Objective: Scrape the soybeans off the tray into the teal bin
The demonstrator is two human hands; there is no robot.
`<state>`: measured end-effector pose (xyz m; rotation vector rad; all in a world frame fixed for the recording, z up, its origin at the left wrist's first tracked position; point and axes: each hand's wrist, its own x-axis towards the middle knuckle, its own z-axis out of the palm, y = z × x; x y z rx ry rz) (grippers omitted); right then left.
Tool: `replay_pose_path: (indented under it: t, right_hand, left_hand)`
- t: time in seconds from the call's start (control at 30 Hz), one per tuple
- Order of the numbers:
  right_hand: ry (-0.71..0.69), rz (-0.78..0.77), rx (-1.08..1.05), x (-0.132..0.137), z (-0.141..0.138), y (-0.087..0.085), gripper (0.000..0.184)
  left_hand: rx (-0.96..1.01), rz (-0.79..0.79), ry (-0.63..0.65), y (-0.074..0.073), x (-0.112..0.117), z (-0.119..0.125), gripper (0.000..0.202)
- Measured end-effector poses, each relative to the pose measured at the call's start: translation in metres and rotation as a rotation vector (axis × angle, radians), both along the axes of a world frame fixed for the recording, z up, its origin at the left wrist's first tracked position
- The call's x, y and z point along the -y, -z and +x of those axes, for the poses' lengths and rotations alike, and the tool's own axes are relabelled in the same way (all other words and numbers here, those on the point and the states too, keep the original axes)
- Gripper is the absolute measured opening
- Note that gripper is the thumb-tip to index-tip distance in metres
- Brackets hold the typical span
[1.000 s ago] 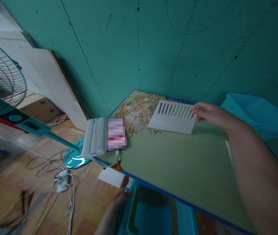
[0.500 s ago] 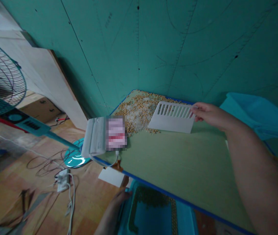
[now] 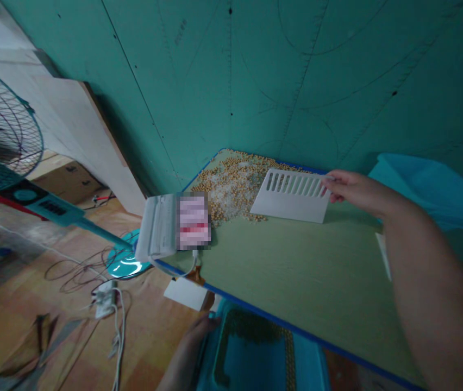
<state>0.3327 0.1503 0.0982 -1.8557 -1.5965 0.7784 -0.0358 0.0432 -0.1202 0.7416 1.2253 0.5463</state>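
Observation:
My right hand (image 3: 351, 190) is closed on the right end of a white slotted scraper (image 3: 291, 203) that rests on the green table (image 3: 296, 271), just right of a heap of tan beans and white grains (image 3: 231, 187) in the far corner. Below the table's near edge, my left hand (image 3: 193, 336) grips the left rim of a teal bin (image 3: 256, 358) holding some beans.
A white device with a cable (image 3: 174, 225) sits on the table's left corner. A teal cloth or bag (image 3: 431, 190) lies at the right. A standing fan (image 3: 7, 146), its base (image 3: 123, 260), a power strip (image 3: 105, 301) and cords are on the wooden floor at left.
The scraper and my right hand have shifted slightly to the right. My left hand and the bin stay put.

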Motion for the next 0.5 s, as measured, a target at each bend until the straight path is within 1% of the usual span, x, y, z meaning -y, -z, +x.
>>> replay_pose_path:
  t: [0.13,0.27,0.4,0.5]
  right_hand:
    - [0.013,-0.002,-0.026,0.001,0.005,0.001,0.016]
    - [0.027,0.002,-0.053,0.001,0.007,0.002,0.016]
    - [0.042,-0.031,-0.050,0.002,0.008,0.001,0.015]
    - [0.038,-0.027,-0.039,0.002,0.008,0.000,0.015]
  left_hand:
    - [-0.050,-0.029,0.018,0.010,0.003,-0.005,0.011]
    - [-0.078,-0.036,0.028,0.014,0.006,-0.010,0.011]
    - [-0.094,-0.025,0.038,0.019,0.004,-0.012,0.010]
    - [-0.096,-0.032,0.053,0.023,0.003,-0.012,0.010]
